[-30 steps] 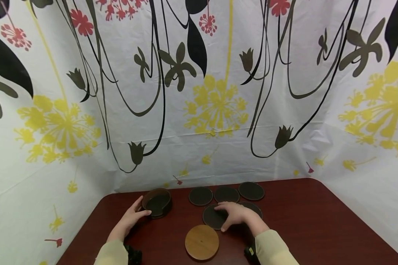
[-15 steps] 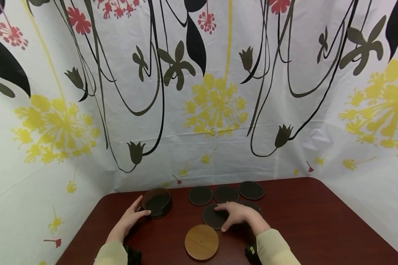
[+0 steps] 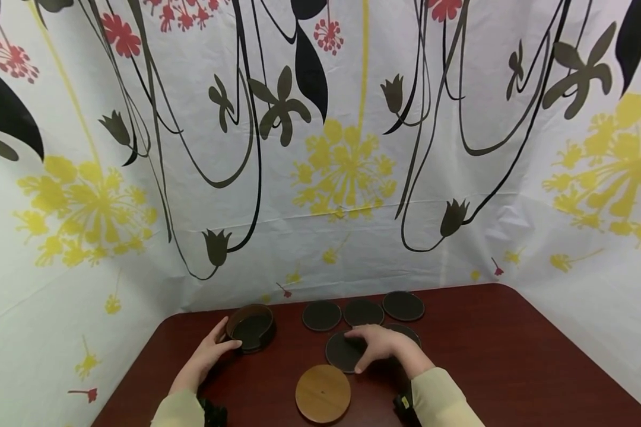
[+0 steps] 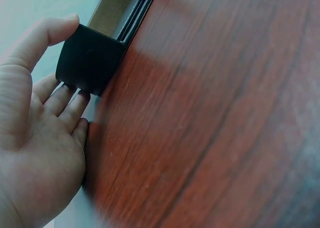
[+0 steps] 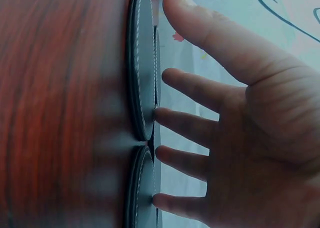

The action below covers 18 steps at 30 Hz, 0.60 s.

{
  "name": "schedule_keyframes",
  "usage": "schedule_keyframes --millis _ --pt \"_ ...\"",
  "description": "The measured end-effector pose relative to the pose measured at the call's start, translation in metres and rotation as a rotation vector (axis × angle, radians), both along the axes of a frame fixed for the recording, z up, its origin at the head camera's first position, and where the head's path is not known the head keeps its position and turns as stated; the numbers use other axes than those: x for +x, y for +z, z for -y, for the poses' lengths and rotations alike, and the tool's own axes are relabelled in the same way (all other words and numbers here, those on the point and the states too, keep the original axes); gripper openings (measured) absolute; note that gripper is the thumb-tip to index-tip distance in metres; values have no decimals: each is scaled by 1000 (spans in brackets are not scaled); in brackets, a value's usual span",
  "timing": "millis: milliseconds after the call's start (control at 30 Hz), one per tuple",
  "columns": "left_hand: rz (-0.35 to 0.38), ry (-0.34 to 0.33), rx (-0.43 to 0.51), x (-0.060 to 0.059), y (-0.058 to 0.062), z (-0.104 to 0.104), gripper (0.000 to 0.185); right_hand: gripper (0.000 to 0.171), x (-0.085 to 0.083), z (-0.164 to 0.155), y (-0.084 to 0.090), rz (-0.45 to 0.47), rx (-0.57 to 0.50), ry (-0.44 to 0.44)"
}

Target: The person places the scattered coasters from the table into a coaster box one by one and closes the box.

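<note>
A round dark coaster holder (image 3: 250, 327) with a coaster inside stands at the table's left rear. My left hand (image 3: 225, 339) grips it, thumb on its far side and fingers on its near side; the left wrist view shows the holder (image 4: 100, 53) held between them. My right hand (image 3: 365, 350) lies flat with spread fingers on a dark round coaster (image 3: 339, 351). A second coaster (image 3: 408, 331) shows partly behind it. In the right wrist view the fingertips (image 5: 162, 113) touch the coasters (image 5: 141, 63) edge-on.
Three more dark coasters (image 3: 321, 315), (image 3: 363, 312), (image 3: 403, 305) lie in a row behind. A round wooden disc (image 3: 323, 393) sits near the front edge between my arms. The dark red table (image 3: 486, 356) is enclosed by a flowered curtain (image 3: 347, 178).
</note>
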<state>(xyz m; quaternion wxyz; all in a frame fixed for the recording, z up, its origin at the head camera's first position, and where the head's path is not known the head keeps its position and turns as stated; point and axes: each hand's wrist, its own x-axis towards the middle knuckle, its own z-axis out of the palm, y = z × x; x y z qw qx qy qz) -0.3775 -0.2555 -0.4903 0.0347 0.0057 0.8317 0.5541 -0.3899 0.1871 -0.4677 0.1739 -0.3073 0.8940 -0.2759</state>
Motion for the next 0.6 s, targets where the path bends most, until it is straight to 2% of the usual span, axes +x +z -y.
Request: schedule_keyframes --millis 133,233,367,600 --pt "11 3 2 -1 0 1 92 77 -4 1 -7 -26 50 -17" --pt "12 0 5 -2 0 0 92 78 6 8 4 -5 57 -76" --pt "28 2 12 -4 1 0 92 78 16 15 14 -34 102 -115" --pt "54 6 15 -6 1 0 93 78 22 19 15 -90 163 -137"
